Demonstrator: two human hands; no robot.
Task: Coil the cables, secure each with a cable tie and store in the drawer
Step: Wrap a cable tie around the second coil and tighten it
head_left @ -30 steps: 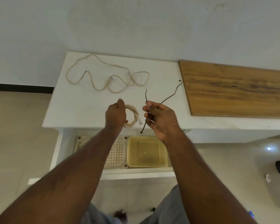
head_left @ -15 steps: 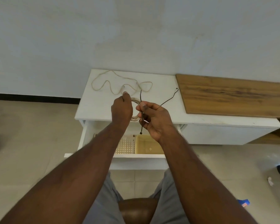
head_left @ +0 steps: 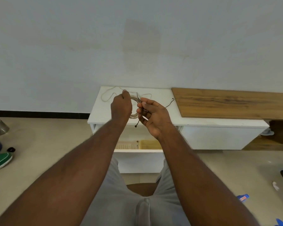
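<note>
Left hand closed around coiled beige cable, held up over white cabinet top so loops stay bunched. Right hand pinches black cable tie against coil, likely for threading. Open drawer below.

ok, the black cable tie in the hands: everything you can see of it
The black cable tie is a thin, dark, flexible strip, plastic by its look. It runs roughly upright across the coiled beige cable, its upper tip above the coil, its lower end, with a small knob-like head, hanging free below. The right hand pinches its middle; the left hand holds the coil. It is not closed into a loop.
</note>
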